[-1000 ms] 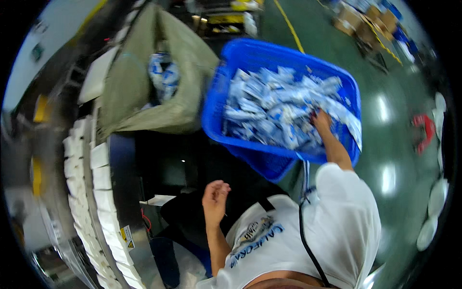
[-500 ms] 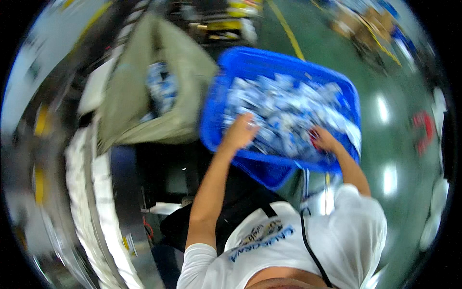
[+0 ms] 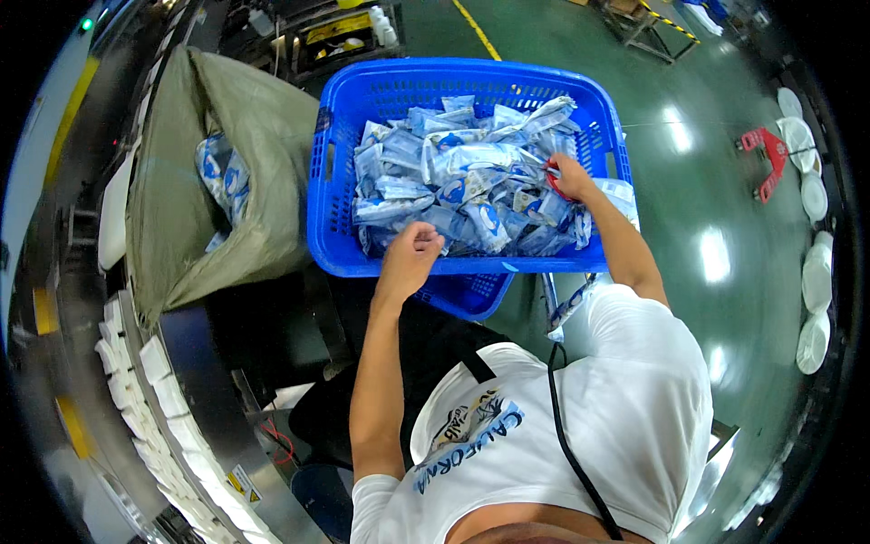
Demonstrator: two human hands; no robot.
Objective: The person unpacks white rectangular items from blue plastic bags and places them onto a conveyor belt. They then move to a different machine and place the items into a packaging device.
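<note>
Left hand (image 3: 410,258) was sitting at the near rim of the blue basket (image 3: 337,145), fingers curled loosely over the closest packets, though I couldn't tell if it had actually pinched one. Right hand (image 3: 569,178) was deeper in at the right side, closed around something small and red among the packets. The basket was heaped with flat, shiny blue-and-white pouches (image 3: 462,186), all jumbled at odd angles, with a second blue basket (image 3: 467,292) peeking out underneath. Left of that, a big olive-green sack (image 3: 181,181) stood open with more of the same pouches (image 3: 222,177) inside. Along the curved metal edge on the far left ran a row of white blocks (image 3: 136,381), plus a small yellow warning sticker (image 3: 243,485) lower down. Compared with half a second before, the left hand had pulled back from the middle of the pile to the near edge, and the right had barely shifted.
</note>
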